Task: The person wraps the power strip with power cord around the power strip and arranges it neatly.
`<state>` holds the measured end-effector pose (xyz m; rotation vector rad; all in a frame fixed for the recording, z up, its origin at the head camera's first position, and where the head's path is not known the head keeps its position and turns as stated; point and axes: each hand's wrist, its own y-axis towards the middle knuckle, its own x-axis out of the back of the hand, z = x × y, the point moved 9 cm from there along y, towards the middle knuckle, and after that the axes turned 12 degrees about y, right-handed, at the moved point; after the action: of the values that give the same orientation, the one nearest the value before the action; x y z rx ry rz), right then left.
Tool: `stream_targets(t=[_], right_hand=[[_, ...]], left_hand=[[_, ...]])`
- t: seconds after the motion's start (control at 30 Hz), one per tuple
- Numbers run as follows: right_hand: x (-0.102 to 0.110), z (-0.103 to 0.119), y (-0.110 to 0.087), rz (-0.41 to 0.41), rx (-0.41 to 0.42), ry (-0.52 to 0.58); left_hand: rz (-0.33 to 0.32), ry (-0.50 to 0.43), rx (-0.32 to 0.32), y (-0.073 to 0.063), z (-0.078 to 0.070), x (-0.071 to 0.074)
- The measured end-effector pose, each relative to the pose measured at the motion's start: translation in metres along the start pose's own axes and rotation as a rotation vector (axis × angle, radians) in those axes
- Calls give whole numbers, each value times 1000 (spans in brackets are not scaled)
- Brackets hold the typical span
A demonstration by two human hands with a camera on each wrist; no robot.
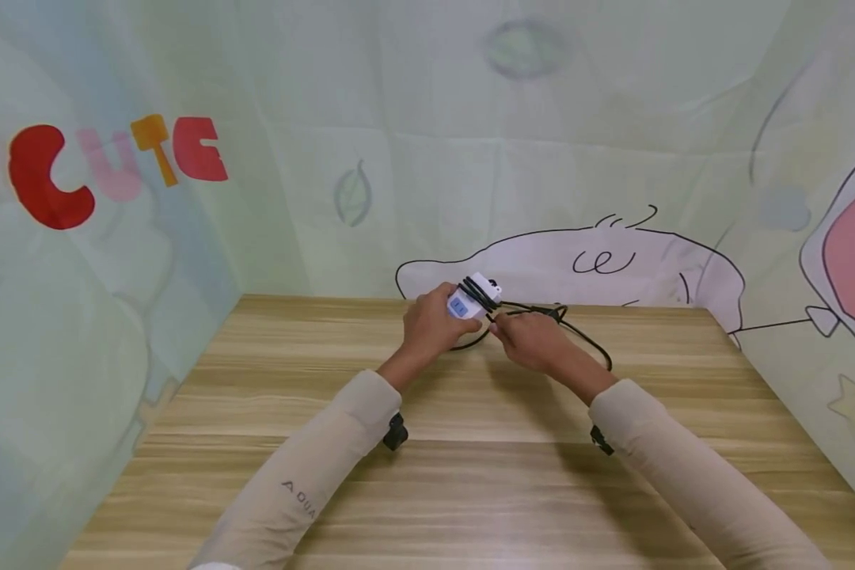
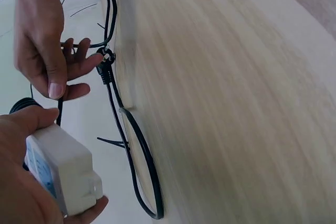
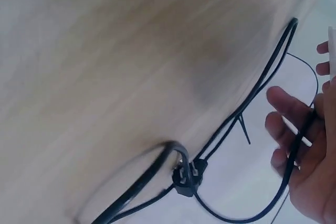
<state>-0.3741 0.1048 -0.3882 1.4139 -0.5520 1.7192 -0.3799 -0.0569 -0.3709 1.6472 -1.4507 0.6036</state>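
My left hand [image 1: 431, 321] grips a white power adapter [image 1: 460, 305], boxy with a blue label and a small lug on its end. Several turns of black cord [image 1: 479, 294] are wound around the adapter. Close at its right, my right hand [image 1: 534, 340] pinches a stretch of the cord between thumb and fingers. The black plug [image 2: 106, 56] shows its metal pins in the left wrist view, beyond the right hand's fingertips. Loose cord [image 3: 273, 205] loops from the right hand past the plug. The left palm partly hides the adapter.
A wood-grain table [image 1: 442, 483] lies under both hands. Long loops of slack cord [image 1: 608, 360] trail near its back edge. Behind stands a printed cloth backdrop [image 1: 427, 182] with cartoon drawings, and it also encloses the left and right sides.
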Motion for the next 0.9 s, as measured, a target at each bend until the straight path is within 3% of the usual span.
stream_targets(t=[0.3, 0.47, 0.7, 0.9], right_hand=[[11, 9, -4, -45, 18, -163], [12, 9, -8, -48, 35, -171], [15, 6, -15, -72, 33, -148], [15, 7, -19, -59, 36, -159]], left_hand=[[-40, 19, 11, 4, 13, 7], [-90, 26, 37, 6, 21, 15], [-71, 24, 21, 3, 21, 12], [-84, 22, 44, 0, 24, 14]])
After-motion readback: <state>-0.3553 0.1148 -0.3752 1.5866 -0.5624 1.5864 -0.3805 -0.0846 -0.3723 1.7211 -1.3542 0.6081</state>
